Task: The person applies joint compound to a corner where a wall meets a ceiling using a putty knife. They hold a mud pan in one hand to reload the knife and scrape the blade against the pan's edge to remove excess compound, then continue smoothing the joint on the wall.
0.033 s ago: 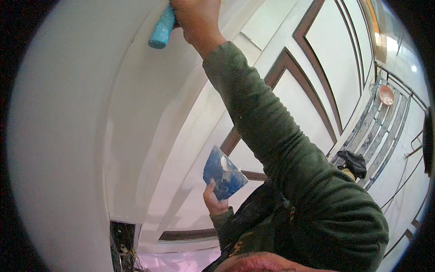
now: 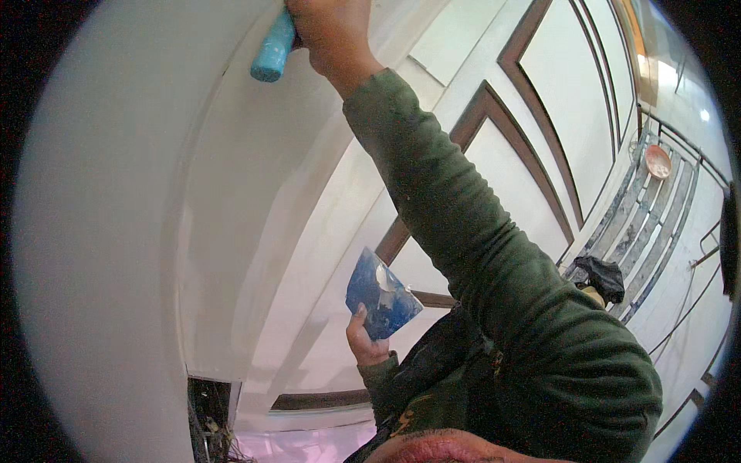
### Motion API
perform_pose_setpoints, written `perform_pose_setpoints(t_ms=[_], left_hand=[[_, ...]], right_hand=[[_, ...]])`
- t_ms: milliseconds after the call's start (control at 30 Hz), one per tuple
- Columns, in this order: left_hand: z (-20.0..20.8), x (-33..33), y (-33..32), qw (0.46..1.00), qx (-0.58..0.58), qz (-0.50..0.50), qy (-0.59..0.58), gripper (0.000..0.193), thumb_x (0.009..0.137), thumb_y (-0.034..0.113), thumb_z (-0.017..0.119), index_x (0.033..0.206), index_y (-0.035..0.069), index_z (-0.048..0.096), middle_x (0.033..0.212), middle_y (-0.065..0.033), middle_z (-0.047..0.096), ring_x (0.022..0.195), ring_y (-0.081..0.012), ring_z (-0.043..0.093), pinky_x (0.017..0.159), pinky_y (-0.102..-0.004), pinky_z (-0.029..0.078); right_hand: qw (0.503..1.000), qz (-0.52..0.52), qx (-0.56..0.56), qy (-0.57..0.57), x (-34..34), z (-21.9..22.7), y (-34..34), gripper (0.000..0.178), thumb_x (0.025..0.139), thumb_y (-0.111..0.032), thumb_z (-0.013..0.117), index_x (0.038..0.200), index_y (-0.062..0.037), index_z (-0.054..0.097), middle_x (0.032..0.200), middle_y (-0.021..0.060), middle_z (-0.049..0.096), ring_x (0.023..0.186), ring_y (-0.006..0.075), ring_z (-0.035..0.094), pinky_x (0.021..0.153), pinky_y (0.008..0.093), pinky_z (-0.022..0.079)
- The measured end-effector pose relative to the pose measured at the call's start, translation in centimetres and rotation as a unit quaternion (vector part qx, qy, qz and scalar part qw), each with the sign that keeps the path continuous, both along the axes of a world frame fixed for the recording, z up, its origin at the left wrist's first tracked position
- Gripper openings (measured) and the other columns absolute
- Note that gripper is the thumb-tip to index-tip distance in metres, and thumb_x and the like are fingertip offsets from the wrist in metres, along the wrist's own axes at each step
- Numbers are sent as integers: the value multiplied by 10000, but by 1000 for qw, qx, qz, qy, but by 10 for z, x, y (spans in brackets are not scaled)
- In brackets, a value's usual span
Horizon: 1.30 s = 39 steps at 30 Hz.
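Note:
My right hand (image 2: 332,31), at the end of a raised arm in a dark green sleeve, is closed around a light blue round handle (image 2: 272,50) speckled with white. The tool's other end lies beyond the upper edge, so its kind is hidden. Below, nearer my body, my left hand (image 2: 365,339) grips a flat blue plate (image 2: 374,305) by its lower edge, thumb on its face. White paste is smeared across that plate. Beside my right hand is a smooth off-white wall surface (image 2: 239,177).
A recess with loose wires (image 2: 210,420) opens low in the wall. White panels with brown trim (image 2: 532,116) stretch off to the right. Farther right, an orange bowl (image 2: 658,162) rests on a slatted metal-framed platform (image 2: 644,208), with a black cloth-like bundle (image 2: 600,278) near its end.
My right hand and the blue handle have shifted very slightly left and up. My left hand and the plate stay where they were.

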State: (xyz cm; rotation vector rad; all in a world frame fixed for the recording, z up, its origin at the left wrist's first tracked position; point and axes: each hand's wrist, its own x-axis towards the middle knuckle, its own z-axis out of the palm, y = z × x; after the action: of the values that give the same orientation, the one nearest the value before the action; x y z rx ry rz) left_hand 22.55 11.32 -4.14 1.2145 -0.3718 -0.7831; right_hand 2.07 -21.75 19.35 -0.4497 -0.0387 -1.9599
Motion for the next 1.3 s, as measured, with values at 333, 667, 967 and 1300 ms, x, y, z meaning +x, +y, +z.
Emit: perform_pose_setpoints(t_ms=[333, 667, 967, 1300], left_hand=[[0, -6, -5, 1000, 18, 6, 2, 334, 877, 167, 571, 1163, -6, 574, 1079, -117, 648, 956, -284, 633, 877, -428, 505], [4, -14, -5, 999, 27, 35, -8, 368, 866, 198, 600, 1196, 38, 565, 1046, -93, 658, 866, -243, 663, 731, -377, 566], [5, -12, -8, 999, 35, 30, -8, 356, 893, 183, 572, 1183, -22, 556, 1142, -151, 622, 1017, -330, 612, 933, -493, 477], [-8, 8, 12, 999, 20, 32, -15, 353, 889, 181, 592, 1180, -14, 553, 1084, -122, 639, 947, -284, 638, 860, -438, 516]], right_hand=[[990, -49, -59, 116, 51, 3, 12, 286, 814, -157, 684, 811, 118, 606, 615, 125, 614, 478, 176, 603, 406, 317, 507], [996, -3, -38, 82, -2, 2, 13, 245, 853, -115, 586, 877, 128, 600, 677, 95, 601, 562, 161, 585, 433, 306, 454], [949, -273, 35, 152, 51, 13, -5, 291, 764, -129, 644, 543, 44, 567, 544, 179, 599, 476, 228, 635, 447, 376, 524], [995, 52, -85, 27, 43, 2, 20, 263, 743, -87, 641, 544, 48, 535, 545, 179, 599, 415, 240, 605, 425, 366, 520]])
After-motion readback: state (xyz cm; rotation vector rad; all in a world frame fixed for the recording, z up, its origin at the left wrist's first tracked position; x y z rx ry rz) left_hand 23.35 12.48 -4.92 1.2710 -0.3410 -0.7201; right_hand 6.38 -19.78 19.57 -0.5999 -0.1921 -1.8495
